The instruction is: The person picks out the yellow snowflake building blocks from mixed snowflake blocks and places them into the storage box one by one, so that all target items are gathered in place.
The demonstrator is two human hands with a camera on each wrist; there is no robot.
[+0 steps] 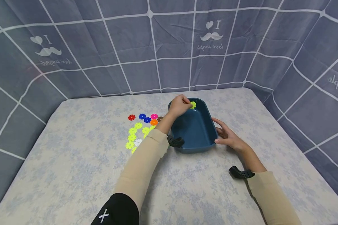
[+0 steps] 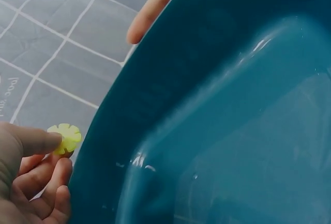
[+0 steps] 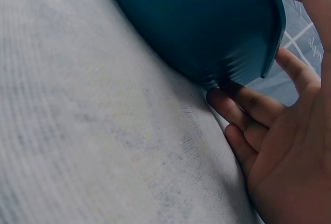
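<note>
My left hand (image 1: 179, 106) pinches a yellow-green flower-shaped disc (image 2: 65, 138) between thumb and fingertips. In the head view, hand and disc appear at the far end of a dark teal plastic basin (image 1: 195, 128), near its back rim. On the basin's right side rests my right hand (image 1: 227, 135), fingers spread along the outer wall with the thumb by the front corner. The right wrist view shows relaxed, slightly bent fingers (image 3: 248, 105) touching the outside of the basin near the tabletop. All of the right fingers that show stay outside the basin.
Left of the basin lie several yellow-green discs (image 1: 131, 137), partly hidden by my left arm. Among and above them are a white disc (image 1: 138, 142), a red disc (image 1: 131, 117), blue discs (image 1: 142, 116), a pink disc (image 1: 154, 116) and an orange disc (image 1: 154, 122). A grey checked curtain (image 1: 171, 40) surrounds the table.
</note>
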